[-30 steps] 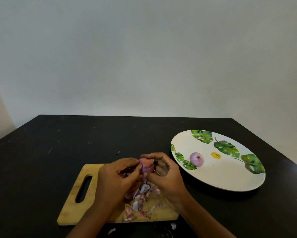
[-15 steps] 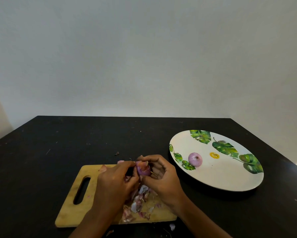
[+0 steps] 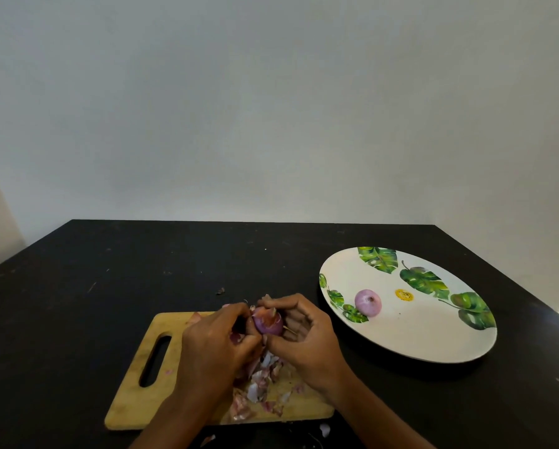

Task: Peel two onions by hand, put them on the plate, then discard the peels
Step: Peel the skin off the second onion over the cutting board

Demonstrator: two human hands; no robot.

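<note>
Two hands hold one onion (image 3: pixel 268 323) just above a wooden board (image 3: pixel 135 400) on a black table (image 3: pixel 110 270).

The left hand (image 3: pixel 213 345) and the right hand (image 3: pixel 307 341) both have their fingers curled round the onion, which is purple with bits of dry skin sticking up on top. A pile of peels (image 3: pixel 258 384) lies on the board under the hands. To the right is a big white plate (image 3: pixel 433 348) with green leaves painted on it, a yellow sticker (image 3: pixel 403 294) near the middle, and a peeled onion (image 3: pixel 368 303) lying on it. A tiny scrap (image 3: pixel 220 290) sits on the table past the board. A plain wall (image 3: pixel 271 108) is behind. The hands cover most of the held onion and part of the peel pile. A white piece (image 3: pixel 325 429) lies by the bottom edge, too small to make out.
</note>
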